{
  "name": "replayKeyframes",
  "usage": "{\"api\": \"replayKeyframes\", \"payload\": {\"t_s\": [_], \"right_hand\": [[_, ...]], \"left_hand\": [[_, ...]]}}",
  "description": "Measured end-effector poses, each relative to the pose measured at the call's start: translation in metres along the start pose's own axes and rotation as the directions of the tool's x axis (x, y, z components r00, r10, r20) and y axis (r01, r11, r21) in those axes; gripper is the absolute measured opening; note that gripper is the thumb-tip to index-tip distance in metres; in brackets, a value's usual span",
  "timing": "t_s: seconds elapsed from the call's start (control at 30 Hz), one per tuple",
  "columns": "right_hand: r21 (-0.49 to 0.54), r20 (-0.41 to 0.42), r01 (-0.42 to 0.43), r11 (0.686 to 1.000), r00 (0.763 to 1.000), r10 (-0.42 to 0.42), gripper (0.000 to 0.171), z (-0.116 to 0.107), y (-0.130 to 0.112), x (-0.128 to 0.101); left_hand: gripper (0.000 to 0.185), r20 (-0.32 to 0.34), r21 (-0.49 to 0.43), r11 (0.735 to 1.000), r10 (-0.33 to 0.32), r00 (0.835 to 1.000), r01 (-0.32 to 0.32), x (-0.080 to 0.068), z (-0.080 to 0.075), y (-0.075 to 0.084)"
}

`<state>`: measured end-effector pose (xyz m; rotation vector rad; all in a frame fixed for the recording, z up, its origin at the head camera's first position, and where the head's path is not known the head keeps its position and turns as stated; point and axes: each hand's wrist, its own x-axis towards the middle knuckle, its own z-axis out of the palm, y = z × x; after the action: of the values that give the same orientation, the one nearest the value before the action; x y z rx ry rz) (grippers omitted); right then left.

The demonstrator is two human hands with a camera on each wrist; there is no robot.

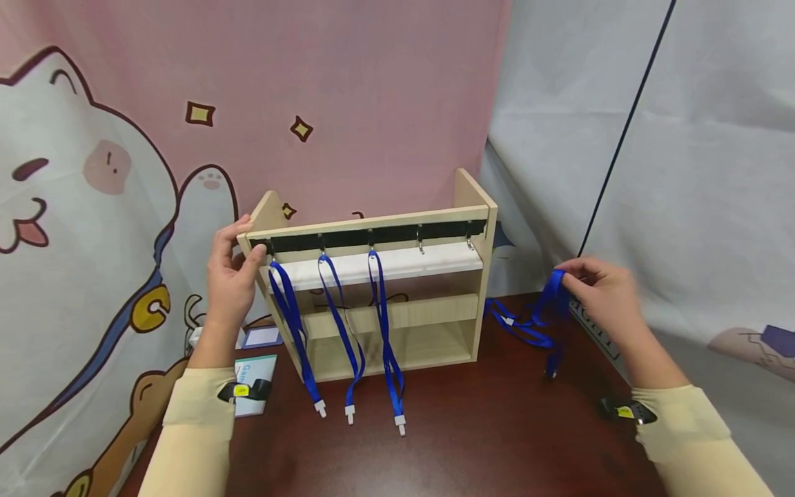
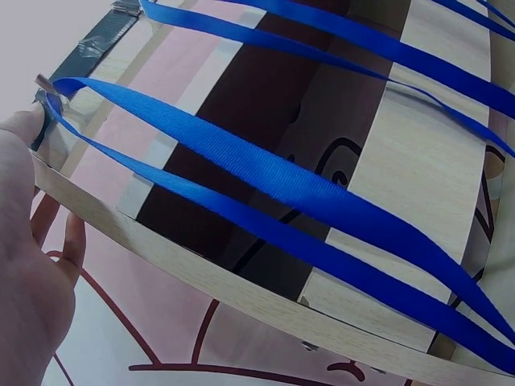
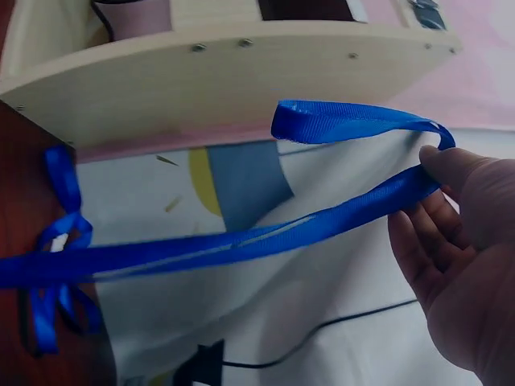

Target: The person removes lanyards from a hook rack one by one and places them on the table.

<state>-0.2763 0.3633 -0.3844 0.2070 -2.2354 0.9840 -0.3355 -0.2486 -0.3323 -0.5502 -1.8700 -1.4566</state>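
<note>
At the left of the dark table, one booklet and one blue-edged card were laid beside the wooden shelf, the booklet partly covered by the left wristband. The shelf's left side panel was gripped by the left hand, which was clamped on it with the thumb at the front and the fingers round the outer side, presumably so that the shelf would be kept from sliding or tipping. Along the front, one black strip was fitted with five hooks, spaced out, it seemed, so that straps could be hung without tangling. On the first three hooks, three blue lanyards were hung, one to each, with three white clips left dangling at the bottom; the two hooks at the right were bare. Just right of the shelf, a heap of blue strap was left on the table, with one white clip showing; how many lanyards were in it could not be told. Farthest right, one raised strap was pinched at a bend between the thumb and forefinger of the right hand, probably so that a loop was kept at the top; whether it was separate from the heap could not be made out.
</note>
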Motion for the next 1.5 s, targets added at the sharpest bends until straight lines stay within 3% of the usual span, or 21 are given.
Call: {"api": "replayKeyframes", "payload": {"t_s": [0.23, 0.43, 0.9, 1.23, 1.5], "right_hand": [[0.078, 0.037, 0.025, 0.997, 0.999, -0.028, 0.011, 0.020, 0.006, -0.003], [0.023, 0.057, -0.010, 1.000, 0.998, 0.009, 0.008, 0.026, 0.019, -0.007], [-0.077, 0.142, -0.002, 0.997, 0.990, 0.013, 0.006, 0.023, 0.050, -0.023], [-0.081, 0.237, 0.015, 0.997, 0.972, 0.004, 0.008, 0.025, 0.072, -0.034], [-0.095, 0.264, 0.044, 0.995, 0.964, -0.017, 0.011, 0.033, 0.088, -0.041]], "left_hand": [[0.042, 0.000, -0.001, 1.000, 0.003, 1.000, -0.003, 0.000, 0.000, 0.001], [0.042, -0.016, 0.027, 0.999, -0.019, 1.000, 0.020, 0.000, 0.001, 0.000], [0.042, 0.010, 0.007, 1.000, -0.026, 1.000, 0.026, -0.001, 0.000, 0.001], [0.042, 0.009, 0.023, 0.999, -0.026, 1.000, 0.026, -0.001, 0.000, -0.001], [0.043, 0.005, 0.013, 1.000, -0.019, 1.000, 0.019, -0.001, -0.001, -0.001]]}}
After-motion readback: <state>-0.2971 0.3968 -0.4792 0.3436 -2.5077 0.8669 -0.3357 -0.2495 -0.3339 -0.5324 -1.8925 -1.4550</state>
